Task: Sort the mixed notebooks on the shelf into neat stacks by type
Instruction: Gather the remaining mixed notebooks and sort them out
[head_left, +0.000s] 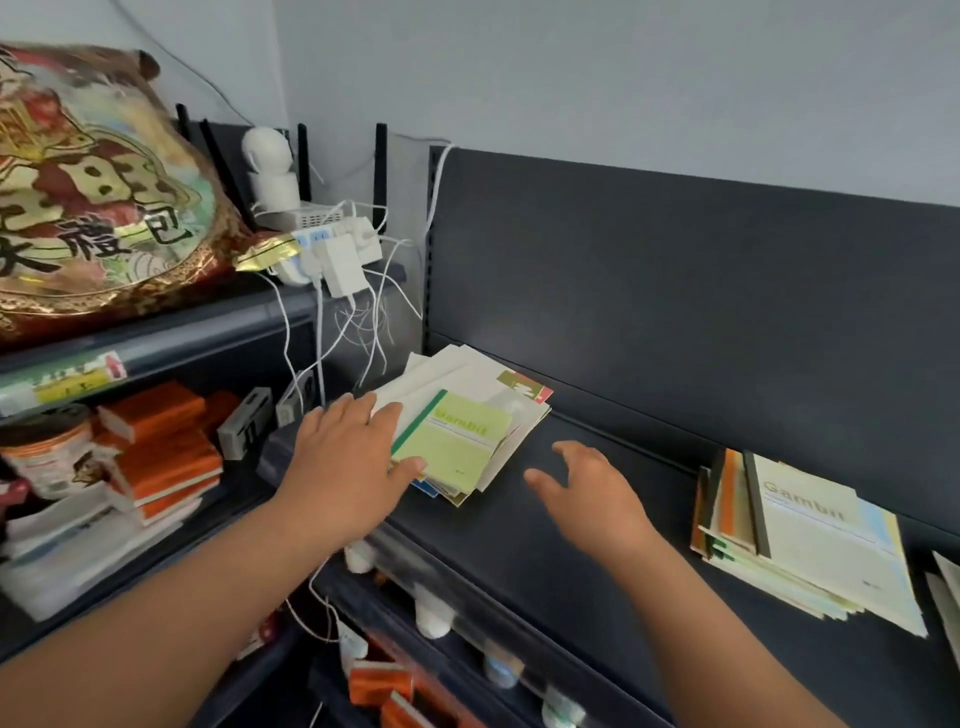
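Two piles of notebooks sit on the dark shelf (571, 545) in your head view. The mixed pile (493, 379) lies loose and fanned at the centre of the frame, near the shelf's left end, topped by a green notebook (457, 441) with a darker green spine. Your left hand (345, 457) rests on that pile's left edge, fingers straight and flat, thumb touching the green notebook's near corner; it grips nothing. Your right hand (587, 488) hovers just right of the pile, above the shelf, fingers spread and loosely bent, holding nothing. The second pile (732, 504) lies well apart at the right edge, a pale notebook (831, 540) uppermost. At upper left a red and gold bag (93, 208) sits beside a white power strip (332, 244) with hanging cables; orange boxes (156, 452) are stacked at the left of the frame, below the bag.
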